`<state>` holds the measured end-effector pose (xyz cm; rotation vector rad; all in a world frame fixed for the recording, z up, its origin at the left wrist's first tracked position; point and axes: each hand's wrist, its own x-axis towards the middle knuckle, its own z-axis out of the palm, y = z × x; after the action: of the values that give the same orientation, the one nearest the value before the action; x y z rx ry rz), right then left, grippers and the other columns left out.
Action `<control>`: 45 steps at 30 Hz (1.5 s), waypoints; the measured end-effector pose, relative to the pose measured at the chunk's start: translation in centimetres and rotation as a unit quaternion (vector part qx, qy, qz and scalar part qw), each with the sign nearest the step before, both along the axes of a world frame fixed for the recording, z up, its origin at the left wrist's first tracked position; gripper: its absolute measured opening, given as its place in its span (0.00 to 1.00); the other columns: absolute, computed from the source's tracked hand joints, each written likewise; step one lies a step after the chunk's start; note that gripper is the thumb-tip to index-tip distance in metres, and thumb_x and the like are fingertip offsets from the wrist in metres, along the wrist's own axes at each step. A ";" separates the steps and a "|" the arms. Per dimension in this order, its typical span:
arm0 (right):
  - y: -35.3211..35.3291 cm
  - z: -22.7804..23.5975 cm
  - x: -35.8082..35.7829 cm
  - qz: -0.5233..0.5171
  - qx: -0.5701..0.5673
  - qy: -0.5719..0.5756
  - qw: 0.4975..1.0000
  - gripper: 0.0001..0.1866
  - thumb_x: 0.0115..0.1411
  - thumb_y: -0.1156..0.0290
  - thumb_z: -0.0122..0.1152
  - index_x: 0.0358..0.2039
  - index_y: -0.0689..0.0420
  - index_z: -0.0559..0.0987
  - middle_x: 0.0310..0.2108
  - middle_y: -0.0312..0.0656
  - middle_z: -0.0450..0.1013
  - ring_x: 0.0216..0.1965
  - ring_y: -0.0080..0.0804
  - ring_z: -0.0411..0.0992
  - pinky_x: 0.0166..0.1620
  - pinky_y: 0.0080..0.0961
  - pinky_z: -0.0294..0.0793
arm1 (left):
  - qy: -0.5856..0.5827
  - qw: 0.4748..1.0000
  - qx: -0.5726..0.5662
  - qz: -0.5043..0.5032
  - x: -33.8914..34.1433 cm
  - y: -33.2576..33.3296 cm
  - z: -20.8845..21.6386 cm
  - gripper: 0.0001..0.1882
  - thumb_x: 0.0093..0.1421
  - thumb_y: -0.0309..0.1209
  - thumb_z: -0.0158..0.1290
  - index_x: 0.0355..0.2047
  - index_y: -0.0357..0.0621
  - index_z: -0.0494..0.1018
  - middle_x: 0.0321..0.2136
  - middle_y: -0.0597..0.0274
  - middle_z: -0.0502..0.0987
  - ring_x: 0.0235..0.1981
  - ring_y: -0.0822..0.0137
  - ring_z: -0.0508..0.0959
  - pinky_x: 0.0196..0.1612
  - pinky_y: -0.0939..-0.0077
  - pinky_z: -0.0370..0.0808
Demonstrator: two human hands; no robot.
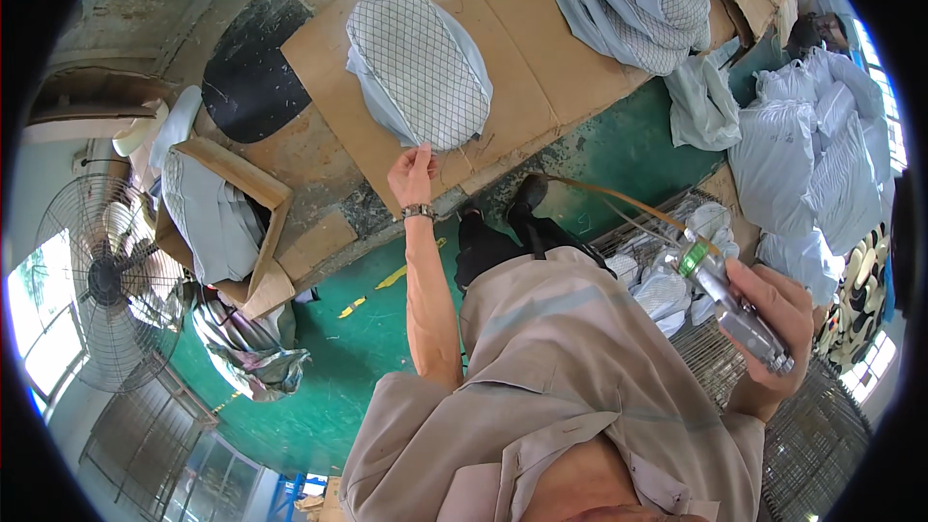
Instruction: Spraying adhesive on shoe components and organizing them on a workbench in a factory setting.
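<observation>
The left hand (414, 177) pinches the near edge of the oval pad (416, 68) between thumb and fingertips, while the right hand (773, 314) is wrapped round a metal tool (730, 304) with a green band, held up well apart from the pad. The pad, grey with a dark diamond mesh, lies flat on a cardboard sheet (522, 87) that covers part of the worktop (280, 164). With only one edge pinched, a sharp tug could skew the pad or pull the cardboard along with it, since nothing visible pins either down. A loose thread (467, 159) beside the left hand could snag on a finger or the bracelet (419, 211). From the tool a brown hose (619, 195) runs toward the worktop's near edge; if the tool is swung across, the hose could catch there or drag over the pad. Farther right, a heap of grey mesh covers (633, 5) sits near the worktop's edge, and a knock could tip some onto the green floor (358, 358). To the left lies a black mat (256, 72), just beside the cardboard.
</observation>
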<state>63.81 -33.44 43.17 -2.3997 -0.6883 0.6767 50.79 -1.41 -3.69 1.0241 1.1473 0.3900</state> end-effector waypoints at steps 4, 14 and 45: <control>1.9 0.2 -0.9 0.004 -0.006 -0.115 0.993 0.32 0.46 0.65 0.72 0.53 0.64 0.81 0.42 0.50 0.79 0.41 0.34 0.77 0.47 0.26 0.73 | 0.000 1.000 0.004 -0.007 -0.1 0.2 0.1 0.14 0.61 0.34 0.64 0.33 0.32 0.77 0.24 0.60 0.80 0.22 0.73 0.79 0.26 0.79 0.77; 2.4 -1.5 -2.1 0.046 0.095 -0.060 0.993 0.28 0.56 0.58 0.70 0.50 0.68 0.81 0.38 0.51 0.78 0.33 0.31 0.76 0.40 0.26 0.74 | -0.008 0.999 -0.015 -0.039 -0.5 0.6 -0.2 0.14 0.61 0.37 0.64 0.33 0.36 0.79 0.24 0.60 0.81 0.22 0.72 0.80 0.25 0.79 0.78; -5.5 -4.4 10.0 0.014 0.126 -0.087 0.988 0.33 0.51 0.58 0.72 0.52 0.70 0.80 0.40 0.53 0.78 0.31 0.31 0.77 0.37 0.23 0.72 | 0.088 0.994 0.063 0.011 1.5 -0.6 3.7 0.16 0.61 0.37 0.63 0.31 0.32 0.78 0.23 0.61 0.79 0.22 0.74 0.76 0.26 0.80 0.75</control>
<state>73.83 -38.98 38.73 -2.2331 -0.8274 0.3676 52.34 -2.00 0.02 1.1758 1.3043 0.4000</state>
